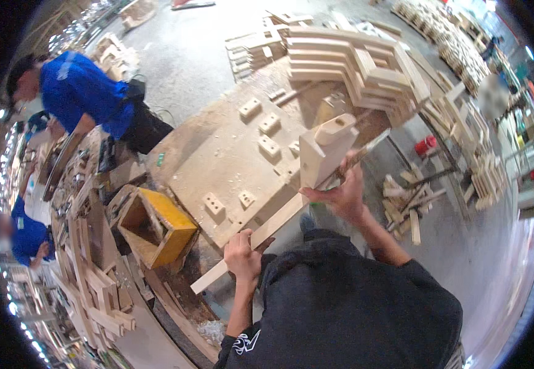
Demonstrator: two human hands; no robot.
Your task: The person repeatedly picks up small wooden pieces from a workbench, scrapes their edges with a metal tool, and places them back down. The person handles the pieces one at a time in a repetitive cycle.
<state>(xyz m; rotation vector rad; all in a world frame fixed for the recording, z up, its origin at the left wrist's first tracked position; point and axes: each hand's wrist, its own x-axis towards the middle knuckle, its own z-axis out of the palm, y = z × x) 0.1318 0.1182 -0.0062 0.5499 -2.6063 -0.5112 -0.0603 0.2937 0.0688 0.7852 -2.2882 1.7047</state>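
Note:
My left hand point(243, 255) is closed around a long, pale wooden bar point(279, 222) that slants across the near edge of the workbench. The bar's lower left end sticks out past my fist. At its other end, beside my right hand point(348, 194), stands a broad, pale wooden piece point(322, 154) with a rounded block on top that has a dark hole in it. My right thumb and fingers grip the wood where the bar meets this broad piece. Whether the bar and the broad piece are joined is hidden by my hand.
Several small drilled wooden blocks point(269, 146) and shavings lie on the workbench point(199, 166). Stacked wooden frames point(334, 58) stand at its far right. A yellow-sided wooden box point(178, 224) is at the left, near a person in blue point(82, 92). Offcuts point(411, 200) and a red bucket point(425, 146) sit at right.

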